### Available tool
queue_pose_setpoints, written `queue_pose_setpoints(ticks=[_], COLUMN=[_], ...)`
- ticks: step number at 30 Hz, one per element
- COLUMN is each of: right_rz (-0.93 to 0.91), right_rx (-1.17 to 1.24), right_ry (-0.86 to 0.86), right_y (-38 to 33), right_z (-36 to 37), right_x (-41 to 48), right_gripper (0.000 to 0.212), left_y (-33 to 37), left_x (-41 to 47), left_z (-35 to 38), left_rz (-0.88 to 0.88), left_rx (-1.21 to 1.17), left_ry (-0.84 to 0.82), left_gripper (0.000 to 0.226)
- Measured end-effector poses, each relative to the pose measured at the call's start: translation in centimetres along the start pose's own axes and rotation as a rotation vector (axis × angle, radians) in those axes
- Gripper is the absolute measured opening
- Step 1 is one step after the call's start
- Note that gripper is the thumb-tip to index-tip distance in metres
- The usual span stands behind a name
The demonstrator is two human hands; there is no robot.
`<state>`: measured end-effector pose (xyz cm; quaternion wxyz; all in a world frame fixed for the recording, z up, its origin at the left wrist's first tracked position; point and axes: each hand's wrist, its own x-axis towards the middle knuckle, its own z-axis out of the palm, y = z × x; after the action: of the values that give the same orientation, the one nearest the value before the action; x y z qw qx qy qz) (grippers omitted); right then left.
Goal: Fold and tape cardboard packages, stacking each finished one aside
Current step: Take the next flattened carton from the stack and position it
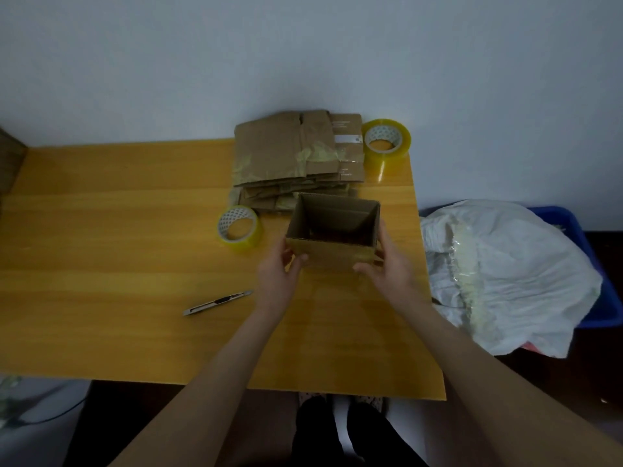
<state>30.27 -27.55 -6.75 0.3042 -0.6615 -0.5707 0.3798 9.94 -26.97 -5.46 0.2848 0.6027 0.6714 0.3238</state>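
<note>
Box-forming step, by the look of it: small cardboard box (332, 237) squared up into an open tube, held just above the wooden table (118, 230) at centre. Left hand (281, 267) at the box's 8 o'clock corner, thumb on the near wall and fingers wrapped round the side, gripping it. Right hand (384, 261) at the 4 o'clock corner, thumb likewise pressed on the near face, fingers curled round the right wall and clamping it. Top mouth open, walls upright; bottom flaps hidden from this angle, so cannot tell whether closed.

Next move, probably: fold the flaps shut on one end, hold them flat, then reach for tape. Nearest roll of clear packing tape (239, 228) just beside the box at its 9 o'clock; second, larger tape roll (387, 141) at 1 o'clock near the table's far edge. Utility knife (217, 302) lying well apart at 7 o'clock, slim and metallic.

Stack of flattened cardboard blanks (296, 156) at 12 o'clock, just behind the box: creased brown corrugated board, patches of old glossy tape, edges uneven. Box board matte, thin-walled, slightly worn; a strip of tape residue on the near right corner. Tabletop smooth, yellow-orange grain. Off the table at 3 o'clock, crinkled white plastic bag (505, 271) in a blue bin (573, 224).
</note>
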Motion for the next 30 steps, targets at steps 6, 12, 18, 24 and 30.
queue_pose_setpoints(ticks=[6,12,18,24,30], right_rz=[-0.228,-0.189,-0.053,0.004,-0.056], right_rx=[-0.166,-0.184,-0.043,0.021,0.049], right_ry=[0.099,0.1,0.054,0.034,0.024], right_y=[-0.3,-0.7,-2.3,-3.1,-3.4], right_z=[-1.3,-2.0,-2.5,-3.0,-2.1], right_x=[-0.6,0.9,3.4,5.0,4.7], right_gripper=[0.084,0.091,0.117,0.12,0.109], left_y=[0.8,0.5,0.6,1.2,2.0], left_x=[-0.6,1.1,2.5,3.6,4.1], left_z=[-0.2,-0.8,-1.8,-2.3,-1.2], left_rz=[0.118,0.232,0.026,-0.064,-0.163], left_rx=[-0.104,-0.051,-0.176,-0.207,-0.21], left_ry=[-0.015,-0.133,-0.185,-0.246,-0.103], left_gripper=[0.063,0.056,0.047,0.048,0.059])
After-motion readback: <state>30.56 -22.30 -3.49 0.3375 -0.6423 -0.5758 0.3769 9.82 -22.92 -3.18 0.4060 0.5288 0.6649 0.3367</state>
